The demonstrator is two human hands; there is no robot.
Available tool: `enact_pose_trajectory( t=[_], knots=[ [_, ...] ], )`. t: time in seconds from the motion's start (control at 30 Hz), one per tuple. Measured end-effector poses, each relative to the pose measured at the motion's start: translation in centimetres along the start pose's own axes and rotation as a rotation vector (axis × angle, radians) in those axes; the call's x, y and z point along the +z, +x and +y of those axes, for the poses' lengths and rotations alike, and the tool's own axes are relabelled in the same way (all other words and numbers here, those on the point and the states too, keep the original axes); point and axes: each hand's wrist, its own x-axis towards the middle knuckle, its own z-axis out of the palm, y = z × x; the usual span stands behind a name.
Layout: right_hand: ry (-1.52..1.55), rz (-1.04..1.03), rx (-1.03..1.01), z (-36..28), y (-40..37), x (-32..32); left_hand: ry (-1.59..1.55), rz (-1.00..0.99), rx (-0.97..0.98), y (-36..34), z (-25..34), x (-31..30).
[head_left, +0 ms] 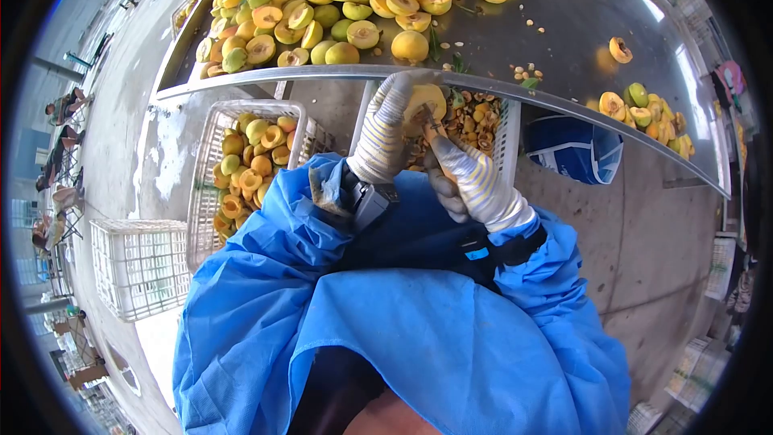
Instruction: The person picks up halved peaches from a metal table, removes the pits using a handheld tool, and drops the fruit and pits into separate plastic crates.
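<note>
My left hand point(382, 133), in a striped glove, grips a yellow peach half point(428, 100) just off the table's near edge, its cut face turned towards me. My right hand point(477, 181), gloved too, is closed around a small pitting tool with a wooden handle point(437, 135). The tool's tip meets the lower part of the cut face. Under both hands stands a white crate point(509, 141) holding brown pits and scraps point(481, 117). A large heap of peach halves point(338, 12) lies on the metal table point(564, 40) ahead.
A crate of peach halves point(250, 157) stands at left, beside a white crate point(141, 262) on the floor. A smaller peach pile point(644, 113) sits at the table's right end. Below it is a blue bag point(572, 149). Other people point(64, 161) sit far left.
</note>
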Motion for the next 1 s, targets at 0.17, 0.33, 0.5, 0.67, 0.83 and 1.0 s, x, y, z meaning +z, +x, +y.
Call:
enact_pose_trajectory(
  t=[0.17, 0.33, 0.5, 0.67, 0.83, 1.0],
  knots=[
    [-0.418, 0.169, -0.617, 3.0, 2.9, -1.0, 0.047, -0.1, -0.046, 0.8, 0.4, -1.0],
    [-0.237, 0.073, -0.053, 0.8, -0.1, -0.3, 0.071, -0.101, -0.266, 1.6, 0.5, -1.8],
    [-0.01, 0.025, 0.057, 0.5, 0.1, -1.1, -0.027, -0.068, -0.238, 1.6, 1.1, -1.3],
    [0.019, 0.059, -0.082, 0.7, 0.4, -0.2, -0.012, -0.064, 0.009, 0.6, -0.3, 0.5],
    [0.017, -0.027, -0.004, 0.6, 0.3, -0.8, 0.131, -0.162, -0.026, 1.2, 0.0, -0.8],
    [0.568, -0.361, 0.043, 2.3, 1.5, -1.1, 0.15, -0.163, 0.05, 1.3, 0.1, -0.5]
  ],
)
